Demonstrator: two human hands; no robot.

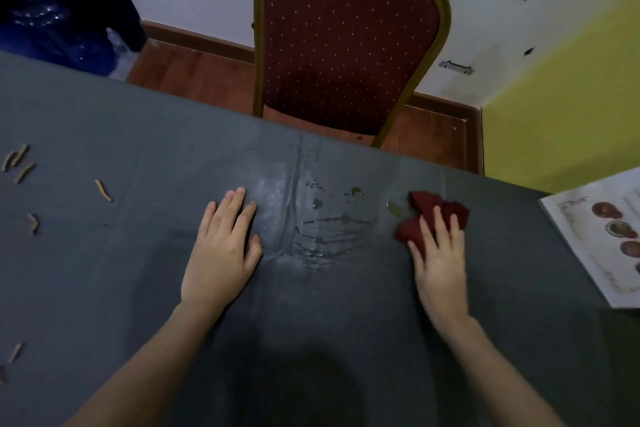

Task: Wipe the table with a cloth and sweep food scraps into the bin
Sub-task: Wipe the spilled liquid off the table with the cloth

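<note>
Starting at my left, the food scraps (104,190) lie scattered well apart on the grey table (138,270), and a careless sweep could flick them onto the floor rather than toward a bin, which I cannot see. My left hand (221,250) lies flat with fingers straight, holding nothing, just beside the wet streaks (322,232). Dragging across those could smear them wider. My right hand (438,255) presses straight fingers onto the bunched red cloth (429,210), which could slip toward the menu (595,239).
</note>
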